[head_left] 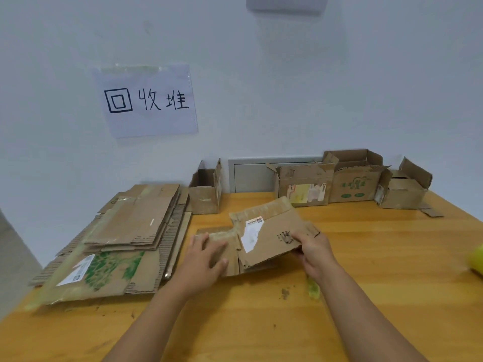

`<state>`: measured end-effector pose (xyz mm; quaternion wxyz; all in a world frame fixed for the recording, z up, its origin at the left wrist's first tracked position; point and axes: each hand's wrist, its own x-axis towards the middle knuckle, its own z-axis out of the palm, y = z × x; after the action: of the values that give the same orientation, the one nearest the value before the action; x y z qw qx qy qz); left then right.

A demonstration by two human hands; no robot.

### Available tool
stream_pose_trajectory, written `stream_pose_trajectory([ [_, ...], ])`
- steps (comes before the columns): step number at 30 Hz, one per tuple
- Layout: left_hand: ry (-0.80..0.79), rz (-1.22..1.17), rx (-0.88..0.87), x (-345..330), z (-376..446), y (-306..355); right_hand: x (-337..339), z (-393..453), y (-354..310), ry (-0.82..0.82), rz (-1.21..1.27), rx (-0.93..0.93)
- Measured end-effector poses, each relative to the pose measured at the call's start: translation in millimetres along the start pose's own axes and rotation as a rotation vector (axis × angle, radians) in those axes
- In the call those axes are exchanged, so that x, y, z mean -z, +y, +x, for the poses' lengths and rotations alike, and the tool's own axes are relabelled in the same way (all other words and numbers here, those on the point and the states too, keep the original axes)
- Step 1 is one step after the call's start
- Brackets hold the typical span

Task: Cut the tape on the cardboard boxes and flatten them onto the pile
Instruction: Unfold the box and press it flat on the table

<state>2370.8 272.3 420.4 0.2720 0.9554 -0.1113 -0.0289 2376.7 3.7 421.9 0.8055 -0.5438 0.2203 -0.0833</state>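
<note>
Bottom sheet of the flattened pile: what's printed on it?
A green leafy pattern on brown cardboard, on the bottom sheet, beside a white label; head view, the only one.

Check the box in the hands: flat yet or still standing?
Mostly flat, not fully. The box lies collapsed on the table, left hand pressing one end down, but the end in the right hand is tilted up.

Two bare, sleeveless forearms

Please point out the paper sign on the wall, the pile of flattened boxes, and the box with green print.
paper sign [146,100], head view, on its handwriting.
pile [136,220], head view, top sheet.
box with green print [354,188], head view, front face.
</note>
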Motion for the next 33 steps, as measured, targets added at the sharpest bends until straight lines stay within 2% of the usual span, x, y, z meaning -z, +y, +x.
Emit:
stream_pose_trajectory([
  [4,-0.088,0.188,0.073,-26.4,-3.2,1.6,-0.9,13.4,4.5,0.131,-0.316,0.153],
  [7,-0.087,0.289,0.092,-35.0,-1.2,7.5,-4.5,22.1,3.9,0.139,-0.708,0.269],
  [10,-0.046,0.259,0.132,-40.3,7.6,7.2,-4.1,24.0,4.3,0.065,-1.106,0.235],
  [13,-0.009,0.235,0.203,-44.8,22.4,10.0,-1.5,14.4,3.4,-0.001,-1.391,0.218],
  [18,0.018,0.287,0.185,-48.1,44.0,1.4,-4.3,3.2,2.0,0.008,-1.804,0.238],
  [21,-0.015,0.323,0.165,-50.4,50.1,-5.8,-11.9,7.3,5.9,-0.041,-1.876,0.351],
  [25,-0.015,0.353,0.108,-51.8,50.5,-7.6,-39.0,22.1,18.6,-0.371,-1.773,0.553],
  [28,-0.043,0.368,0.106,-51.9,49.3,-7.6,-51.5,30.2,35.6,-0.483,-1.740,0.455],
  [30,-0.059,0.356,0.130,-50.6,51.6,-5.3,-50.3,32.8,45.5,-0.459,-1.739,0.362],
  [33,-0.084,0.327,0.161,-50.9,54.7,-0.8,-46.7,32.7,53.7,-0.409,-1.724,0.317],
])
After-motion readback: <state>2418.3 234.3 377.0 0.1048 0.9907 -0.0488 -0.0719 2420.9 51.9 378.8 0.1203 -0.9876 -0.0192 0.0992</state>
